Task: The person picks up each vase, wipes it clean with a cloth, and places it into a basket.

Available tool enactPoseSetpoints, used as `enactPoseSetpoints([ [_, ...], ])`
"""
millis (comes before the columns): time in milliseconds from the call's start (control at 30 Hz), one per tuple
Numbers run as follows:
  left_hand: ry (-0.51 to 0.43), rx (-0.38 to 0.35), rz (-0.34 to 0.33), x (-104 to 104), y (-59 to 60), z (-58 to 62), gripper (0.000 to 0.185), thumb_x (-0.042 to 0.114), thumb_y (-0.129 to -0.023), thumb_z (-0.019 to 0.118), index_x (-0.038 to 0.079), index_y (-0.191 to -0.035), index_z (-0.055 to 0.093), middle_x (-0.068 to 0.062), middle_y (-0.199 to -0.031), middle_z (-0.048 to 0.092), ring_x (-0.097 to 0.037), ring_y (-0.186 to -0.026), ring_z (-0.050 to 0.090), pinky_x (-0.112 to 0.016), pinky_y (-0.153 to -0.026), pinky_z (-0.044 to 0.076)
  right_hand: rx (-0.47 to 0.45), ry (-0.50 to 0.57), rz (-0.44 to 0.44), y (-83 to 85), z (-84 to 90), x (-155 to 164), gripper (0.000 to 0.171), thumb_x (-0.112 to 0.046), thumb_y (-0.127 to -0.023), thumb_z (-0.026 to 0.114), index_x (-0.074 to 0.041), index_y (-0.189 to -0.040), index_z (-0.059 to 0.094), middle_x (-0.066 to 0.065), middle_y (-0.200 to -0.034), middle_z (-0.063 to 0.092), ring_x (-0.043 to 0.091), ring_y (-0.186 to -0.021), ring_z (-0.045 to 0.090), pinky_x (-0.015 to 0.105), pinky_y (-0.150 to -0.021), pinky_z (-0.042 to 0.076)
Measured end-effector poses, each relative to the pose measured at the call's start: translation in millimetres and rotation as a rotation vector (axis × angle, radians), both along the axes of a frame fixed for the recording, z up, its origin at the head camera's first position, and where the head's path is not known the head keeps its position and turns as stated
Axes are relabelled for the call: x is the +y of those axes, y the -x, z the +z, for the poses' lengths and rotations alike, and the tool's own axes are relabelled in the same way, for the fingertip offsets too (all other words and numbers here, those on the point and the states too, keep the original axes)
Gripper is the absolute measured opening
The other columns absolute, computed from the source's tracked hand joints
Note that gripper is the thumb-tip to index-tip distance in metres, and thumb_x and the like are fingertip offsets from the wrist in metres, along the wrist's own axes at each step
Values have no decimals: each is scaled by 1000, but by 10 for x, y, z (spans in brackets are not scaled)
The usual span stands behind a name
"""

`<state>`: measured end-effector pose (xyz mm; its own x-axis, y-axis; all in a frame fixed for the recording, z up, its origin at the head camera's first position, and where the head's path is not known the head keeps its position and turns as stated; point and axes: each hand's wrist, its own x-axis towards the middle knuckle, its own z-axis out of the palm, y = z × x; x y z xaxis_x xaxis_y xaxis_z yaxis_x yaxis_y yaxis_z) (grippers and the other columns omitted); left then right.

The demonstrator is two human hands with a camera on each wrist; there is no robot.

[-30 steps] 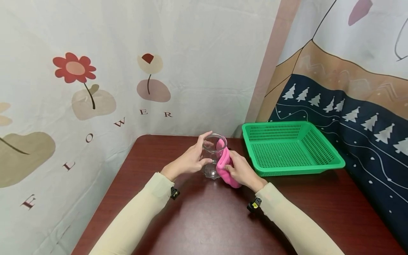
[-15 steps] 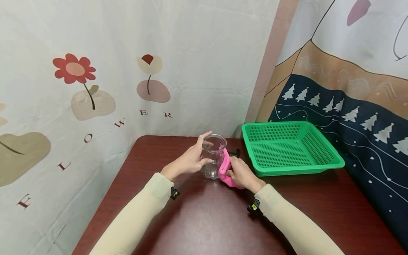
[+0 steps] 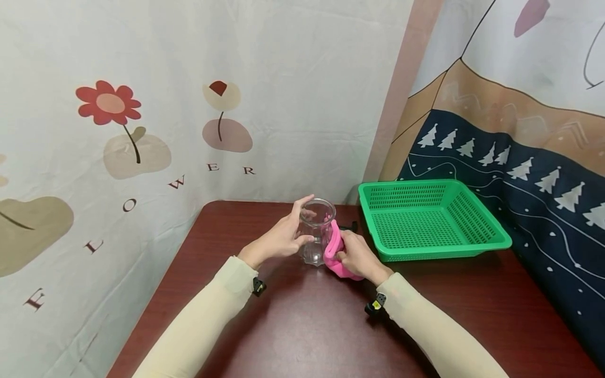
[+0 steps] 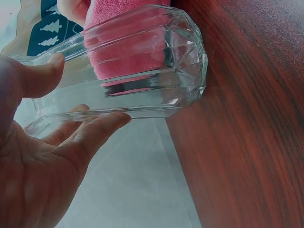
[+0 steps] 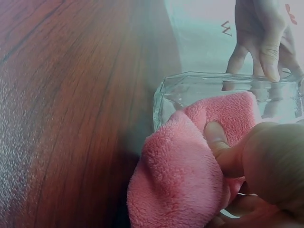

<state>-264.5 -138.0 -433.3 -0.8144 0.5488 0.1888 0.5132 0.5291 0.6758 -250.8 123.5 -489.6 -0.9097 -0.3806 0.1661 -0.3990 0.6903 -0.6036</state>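
Observation:
A clear ribbed glass (image 3: 315,233) (image 4: 137,71) (image 5: 199,92) stands upright on the dark red table (image 3: 302,320). My left hand (image 3: 283,236) (image 4: 42,142) grips its left side, thumb and fingers curled round it. My right hand (image 3: 356,254) (image 5: 247,161) pinches a pink cloth (image 3: 336,254) (image 5: 190,166) and presses it against the glass's right outer wall, low down. Through the glass the cloth (image 4: 126,57) shows as a pink patch.
A green perforated plastic basket (image 3: 427,218) with nothing in it sits at the table's back right. Patterned fabric walls close in behind and on both sides. A small black object (image 3: 350,227) lies on the table just behind the cloth.
The pink cloth was draped over the glass's rim a second ago; it has come down the right outer side to near the base. The left hand and glass have stayed put.

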Motion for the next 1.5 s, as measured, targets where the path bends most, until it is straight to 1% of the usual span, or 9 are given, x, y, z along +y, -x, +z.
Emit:
enactPoseSetpoints([
  [133,-2,-5,3,2,1,-4,105,4,-109,79,16,-184,8,-21,-163,63,-39,-146,70,-57,-117,63,22,25,-8,-9,0,-1,47,9,-93,76,0,-139,75,16,-127,77,26,-110,68,48,-100,61],
  [367,1,7,3,-2,-4,-3,105,4,-109,80,17,-184,8,-21,-163,63,-39,-147,69,-58,-118,62,57,61,-7,-17,11,-6,55,9,-91,75,1,-145,74,19,-131,78,29,-117,71,51,-104,61],
  [600,-13,8,-8,-1,-7,-3,104,2,-108,79,13,-184,8,-26,-163,62,-41,-146,70,-59,-117,63,124,87,-26,-28,78,-28,45,4,-93,82,-3,-137,77,14,-112,77,25,-101,67,42,-89,57],
  [733,-2,10,-3,3,-15,12,105,3,-109,80,15,-184,8,-24,-163,62,-39,-144,71,-57,-115,64,137,121,-40,-42,182,-51,41,0,-97,86,-6,-137,78,11,-108,76,24,-97,65,39,-87,55],
  [933,-8,10,-5,6,-30,24,105,1,-108,80,15,-183,8,-23,-163,63,-36,-142,73,-53,-114,65,152,191,-69,-51,318,-70,45,-3,-98,85,-6,-142,78,15,-122,81,27,-102,69,43,-91,58],
  [1033,-9,11,-8,8,-34,26,105,1,-108,80,16,-184,8,-23,-163,63,-36,-140,74,-51,-113,66,157,230,-96,-46,351,-79,48,-3,-97,86,-4,-145,77,16,-126,82,27,-100,70,41,-88,58],
  [1200,0,21,-5,3,-40,28,106,2,-107,81,16,-184,8,-22,-164,63,-36,-138,74,-51,-109,67,160,294,-123,-25,380,-87,46,0,-96,84,-2,-141,79,14,-111,83,23,-86,65,31,-76,52],
  [1333,-3,29,-11,0,-37,33,106,1,-107,81,15,-183,9,-23,-163,64,-37,-141,73,-52,-111,67,170,325,-130,-8,404,-78,42,3,-95,82,-1,-137,80,15,-101,80,22,-81,62,28,-72,50],
  [1500,8,40,-8,-6,-26,31,105,2,-107,81,14,-183,10,-22,-161,65,-36,-142,73,-52,-115,65,189,358,-130,-5,441,-43,47,5,-95,81,0,-142,79,18,-114,85,23,-87,66,27,-75,52],
])
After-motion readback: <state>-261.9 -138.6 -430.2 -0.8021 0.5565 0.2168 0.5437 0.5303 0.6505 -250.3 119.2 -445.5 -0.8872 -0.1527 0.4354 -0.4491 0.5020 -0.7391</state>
